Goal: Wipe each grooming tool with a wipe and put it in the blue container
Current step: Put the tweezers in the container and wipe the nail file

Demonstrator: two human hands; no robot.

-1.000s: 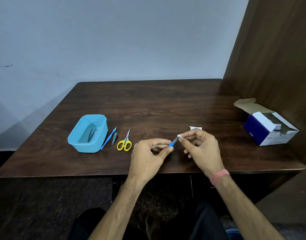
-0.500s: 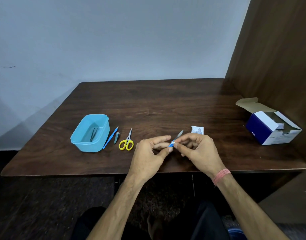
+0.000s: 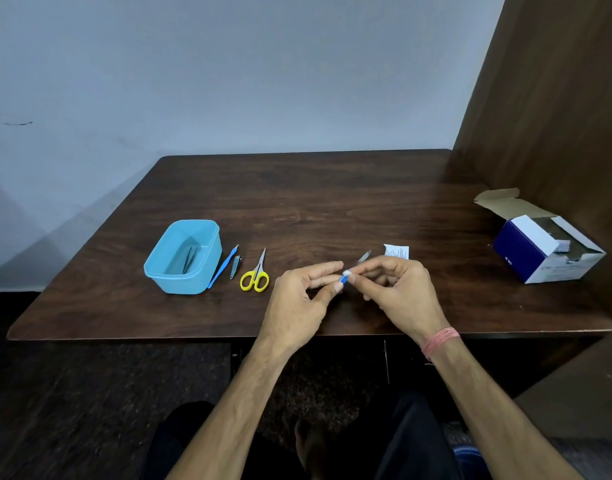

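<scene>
My left hand (image 3: 302, 299) pinches the blue handle end of a small grooming tool (image 3: 364, 256) whose grey metal tip sticks out above my right fingers. My right hand (image 3: 398, 289) pinches a small white wipe (image 3: 347, 272) round the tool near the handle. The blue container (image 3: 183, 255) stands at the left of the table with a dark metal tool lying inside. Beside it lie a blue-handled tool (image 3: 223, 267), a small nail clipper (image 3: 235, 266) and yellow-handled scissors (image 3: 256, 276).
A torn white wipe wrapper (image 3: 397, 251) lies just behind my right hand. An open blue-and-white cardboard box (image 3: 543, 247) sits at the right edge by a wooden side panel (image 3: 553, 98). The dark wooden table (image 3: 315, 202) meets a grey wall at the back.
My right hand slid the wipe down the tool from its tip toward the blue handle, uncovering the metal tip. The left hand kept its hold.
</scene>
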